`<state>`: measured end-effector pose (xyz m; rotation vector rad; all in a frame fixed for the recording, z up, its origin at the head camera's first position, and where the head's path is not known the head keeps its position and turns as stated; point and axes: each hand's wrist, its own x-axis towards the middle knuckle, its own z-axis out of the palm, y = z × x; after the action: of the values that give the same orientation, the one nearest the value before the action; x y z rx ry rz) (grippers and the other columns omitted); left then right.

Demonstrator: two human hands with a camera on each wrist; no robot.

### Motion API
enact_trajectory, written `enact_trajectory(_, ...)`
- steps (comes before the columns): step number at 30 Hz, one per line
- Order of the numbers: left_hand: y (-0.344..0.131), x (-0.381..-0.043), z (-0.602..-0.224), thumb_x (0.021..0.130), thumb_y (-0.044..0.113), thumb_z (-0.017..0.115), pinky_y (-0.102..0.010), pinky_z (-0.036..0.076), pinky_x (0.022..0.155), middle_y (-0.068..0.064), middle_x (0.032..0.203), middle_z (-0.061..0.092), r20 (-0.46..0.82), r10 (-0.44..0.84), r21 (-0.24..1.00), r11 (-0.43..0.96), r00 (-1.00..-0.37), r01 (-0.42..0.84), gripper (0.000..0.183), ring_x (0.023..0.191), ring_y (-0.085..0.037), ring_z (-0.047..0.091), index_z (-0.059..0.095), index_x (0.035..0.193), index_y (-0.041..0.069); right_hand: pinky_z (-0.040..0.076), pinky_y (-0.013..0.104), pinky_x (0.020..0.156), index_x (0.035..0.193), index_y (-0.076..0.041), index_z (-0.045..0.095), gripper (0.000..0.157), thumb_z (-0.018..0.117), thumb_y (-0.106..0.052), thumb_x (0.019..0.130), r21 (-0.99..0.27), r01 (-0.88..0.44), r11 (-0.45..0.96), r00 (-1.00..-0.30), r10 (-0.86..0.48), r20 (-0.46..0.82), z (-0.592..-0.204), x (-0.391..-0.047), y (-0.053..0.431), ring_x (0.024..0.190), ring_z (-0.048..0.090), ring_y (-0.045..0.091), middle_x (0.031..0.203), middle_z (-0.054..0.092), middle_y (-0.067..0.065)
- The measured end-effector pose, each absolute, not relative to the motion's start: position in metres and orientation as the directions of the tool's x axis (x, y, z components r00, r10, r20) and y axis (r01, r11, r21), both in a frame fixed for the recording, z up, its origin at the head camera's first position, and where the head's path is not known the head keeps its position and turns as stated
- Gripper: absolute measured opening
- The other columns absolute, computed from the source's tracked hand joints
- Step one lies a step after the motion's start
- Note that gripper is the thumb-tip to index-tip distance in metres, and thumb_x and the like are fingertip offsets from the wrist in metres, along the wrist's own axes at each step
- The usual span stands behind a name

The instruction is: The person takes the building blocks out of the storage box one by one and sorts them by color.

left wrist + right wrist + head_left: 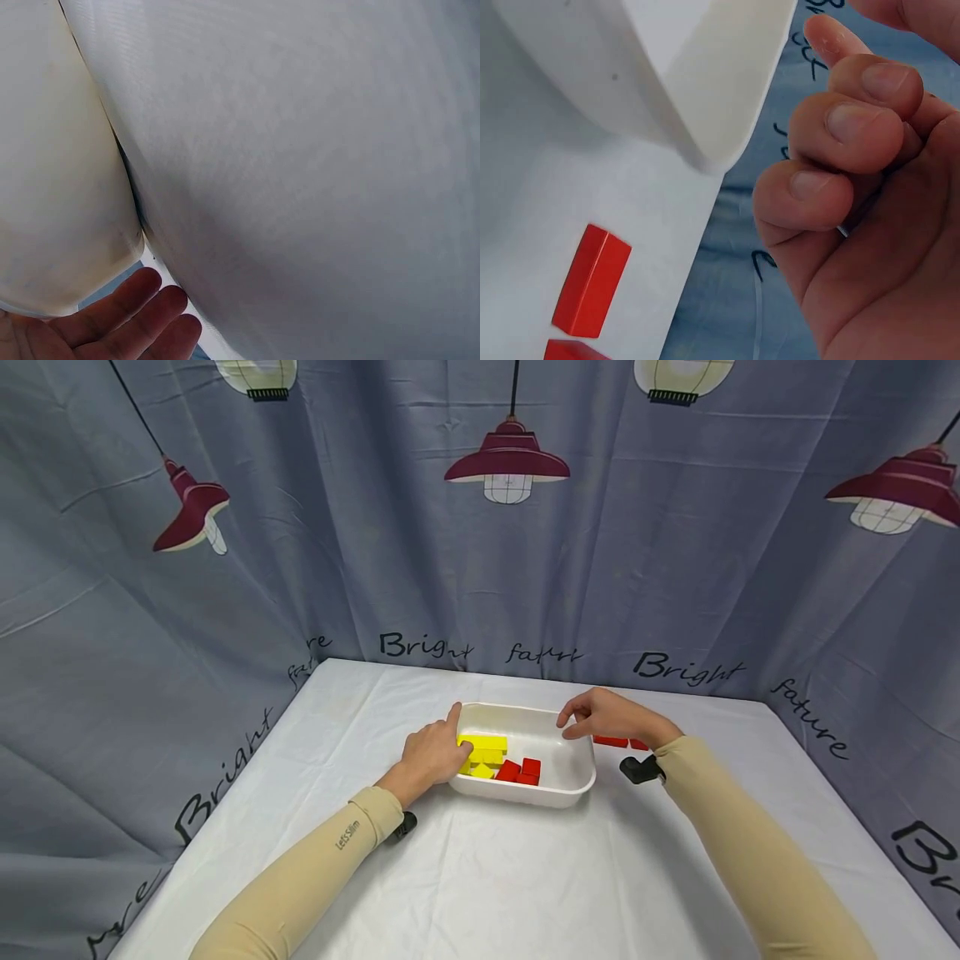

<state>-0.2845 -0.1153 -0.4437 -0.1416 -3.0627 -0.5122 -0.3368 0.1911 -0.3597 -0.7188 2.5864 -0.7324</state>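
A white plastic bin (pixel 564 775) holds yellow blocks (pixel 489 744) in its left part and red blocks (pixel 529 768) near the front wall. At the bin's left side, my left hand (pixel 437 752) grips the wall, thumb inside and fingers outside, the index finger stretched toward the back corner. In the left wrist view, fingertips (pixel 171 304) show beside the bin's outer wall (pixel 64 172). Over the back right rim hovers my right hand (pixel 603 714), thumb and index finger apart with nothing between them. Its other fingers (pixel 862 131) curl loosely in the right wrist view.
Red blocks (pixel 591 281) lie on the white tablecloth (pixel 525 877), just right of the bin and partly hidden by the right hand in the head view. A grey-blue curtain (pixel 420 543) with printed lamps stands behind the table's back edge.
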Motion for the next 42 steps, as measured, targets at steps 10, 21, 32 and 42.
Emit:
enact_trajectory(10, -0.115, -0.285, -0.444, 0.095, 0.041, 0.050, -0.047, 0.054, 0.083, -0.014, 0.128, 0.065, 0.042, 0.081, 0.319, 0.943, -0.996, 0.090, 0.076, 0.102, -0.026, 0.065, 0.022, 0.161, 0.015, 0.040, 0.032, 0.068, 0.110, -0.009, 0.074, 0.027, 0.076, -0.024, 0.087, -0.585, -0.334, 0.740, -0.760, -0.578, -0.297, -0.365, -0.343, 0.173, 0.066, 0.046, 0.016, 0.066, 0.047, 0.000)
enact_trajectory(21, -0.115, -0.286, -0.444, 0.095, 0.041, 0.052, -0.047, 0.054, 0.083, -0.014, 0.128, 0.065, 0.032, 0.080, 0.315, 0.945, -0.996, 0.086, 0.077, 0.100, -0.026, 0.065, 0.021, 0.161, 0.015, 0.038, 0.032, 0.068, 0.115, -0.003, 0.071, 0.032, 0.076, -0.018, 0.088, -0.663, -0.262, 0.701, -0.711, -0.605, -0.358, -0.373, -0.353, 0.155, 0.056, 0.043, 0.017, 0.061, 0.044, 0.000)
enact_trajectory(32, -0.114, -0.285, -0.442, 0.096, 0.040, 0.052, -0.046, 0.054, 0.083, -0.014, 0.127, 0.066, 0.027, 0.079, 0.319, 0.944, -0.997, 0.083, 0.076, 0.098, -0.024, 0.064, 0.022, 0.160, 0.015, 0.039, 0.032, 0.073, 0.117, 0.001, 0.069, 0.034, 0.075, -0.016, 0.087, -0.687, -0.286, 0.669, -0.643, -0.665, -0.380, -0.381, -0.362, 0.148, 0.057, 0.042, 0.018, 0.061, 0.044, 0.001)
enact_trajectory(42, -0.114, -0.285, -0.442, 0.095, 0.040, 0.052, -0.047, 0.054, 0.083, -0.014, 0.127, 0.066, 0.028, 0.077, 0.324, 0.943, -0.997, 0.082, 0.076, 0.099, -0.025, 0.065, 0.022, 0.161, 0.015, 0.040, 0.032, 0.074, 0.112, -0.007, 0.072, 0.029, 0.077, -0.018, 0.086, -0.698, -0.239, 0.675, -0.639, -0.651, -0.411, -0.395, -0.367, 0.145, 0.058, 0.044, 0.016, 0.061, 0.046, 0.001)
